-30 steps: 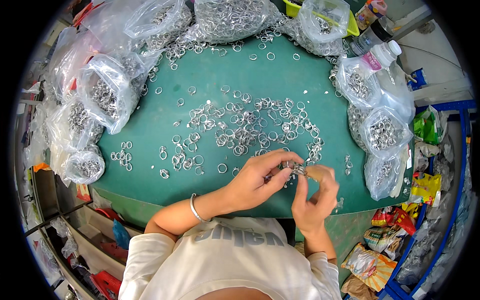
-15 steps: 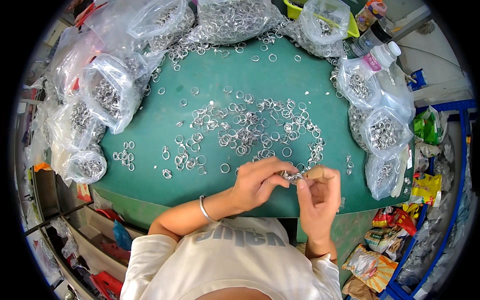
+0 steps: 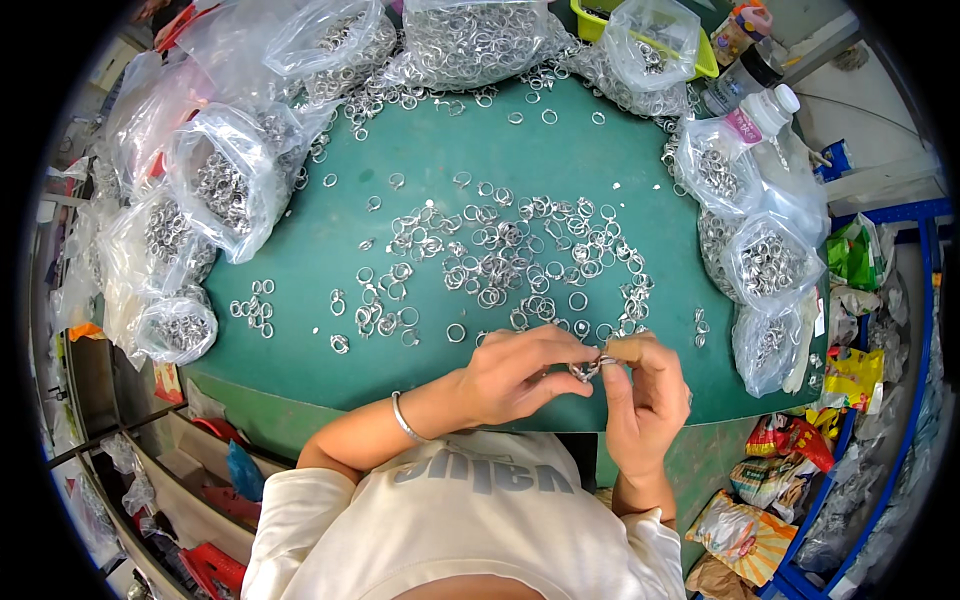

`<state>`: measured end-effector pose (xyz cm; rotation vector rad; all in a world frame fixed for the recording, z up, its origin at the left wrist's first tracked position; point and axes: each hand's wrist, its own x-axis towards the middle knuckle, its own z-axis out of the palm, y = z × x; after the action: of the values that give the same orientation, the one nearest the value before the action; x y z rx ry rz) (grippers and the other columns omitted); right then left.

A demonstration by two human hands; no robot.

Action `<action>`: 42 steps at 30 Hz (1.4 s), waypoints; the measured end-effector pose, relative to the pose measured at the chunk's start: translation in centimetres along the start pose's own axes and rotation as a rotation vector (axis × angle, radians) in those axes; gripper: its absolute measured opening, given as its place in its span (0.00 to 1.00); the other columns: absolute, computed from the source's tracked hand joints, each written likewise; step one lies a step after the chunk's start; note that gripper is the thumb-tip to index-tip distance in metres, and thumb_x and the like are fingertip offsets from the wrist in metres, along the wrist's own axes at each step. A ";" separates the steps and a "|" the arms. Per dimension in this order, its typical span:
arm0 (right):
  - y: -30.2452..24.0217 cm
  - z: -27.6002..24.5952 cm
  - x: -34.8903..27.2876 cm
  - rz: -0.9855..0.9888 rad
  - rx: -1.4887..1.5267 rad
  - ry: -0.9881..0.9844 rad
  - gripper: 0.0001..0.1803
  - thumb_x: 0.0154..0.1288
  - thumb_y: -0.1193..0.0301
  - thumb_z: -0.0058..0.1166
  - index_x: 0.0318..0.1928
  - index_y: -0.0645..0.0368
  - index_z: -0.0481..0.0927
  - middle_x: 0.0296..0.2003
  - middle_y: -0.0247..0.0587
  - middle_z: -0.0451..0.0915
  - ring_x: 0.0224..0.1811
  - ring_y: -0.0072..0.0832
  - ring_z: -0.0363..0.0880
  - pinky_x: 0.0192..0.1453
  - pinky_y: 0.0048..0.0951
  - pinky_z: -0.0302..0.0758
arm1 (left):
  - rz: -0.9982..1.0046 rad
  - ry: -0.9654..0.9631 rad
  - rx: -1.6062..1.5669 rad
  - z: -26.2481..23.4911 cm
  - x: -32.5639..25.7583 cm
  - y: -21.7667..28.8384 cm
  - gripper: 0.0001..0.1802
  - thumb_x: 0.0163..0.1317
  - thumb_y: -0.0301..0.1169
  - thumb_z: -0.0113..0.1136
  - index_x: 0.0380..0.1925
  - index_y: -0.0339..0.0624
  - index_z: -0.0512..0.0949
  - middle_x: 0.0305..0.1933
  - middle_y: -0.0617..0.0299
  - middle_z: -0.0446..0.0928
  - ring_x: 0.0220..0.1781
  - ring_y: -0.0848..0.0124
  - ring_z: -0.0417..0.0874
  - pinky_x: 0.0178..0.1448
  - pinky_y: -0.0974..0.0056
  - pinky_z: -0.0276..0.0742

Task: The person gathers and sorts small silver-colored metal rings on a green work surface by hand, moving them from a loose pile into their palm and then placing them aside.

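Loose rings (image 3: 497, 265) were strewn on the green desk (image 3: 600, 150); nearer the body, by the left hand (image 3: 520, 378), a small bunch of rings (image 3: 583, 372) was pinched, its right end being gripped by the right hand (image 3: 650, 395). Both hands had been drawn slightly bodyward, the bunch apparently being kept apart for close handling.

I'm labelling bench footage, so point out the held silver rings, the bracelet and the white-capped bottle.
Held silver rings (image 3: 584, 371): head view, on their exposed metal.
Bracelet (image 3: 400, 414): head view, on its band.
White-capped bottle (image 3: 766, 111): head view, on the body below the cap.
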<state>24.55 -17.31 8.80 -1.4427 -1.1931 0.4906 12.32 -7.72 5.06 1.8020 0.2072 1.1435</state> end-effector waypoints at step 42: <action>-1.1 1.1 -2.0 0.324 0.512 0.224 0.14 0.59 0.84 0.53 0.46 0.65 0.68 0.35 0.38 0.75 0.29 0.17 0.70 0.26 0.16 0.67 | -0.217 -0.140 0.005 -0.9 -0.7 2.1 0.08 0.55 0.21 0.60 0.35 0.36 0.75 0.40 0.58 0.78 0.29 0.75 0.76 0.28 0.71 0.73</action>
<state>22.42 -18.71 8.84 -1.2034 -0.5950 0.7715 10.54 -8.68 6.39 1.8066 0.3144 0.8629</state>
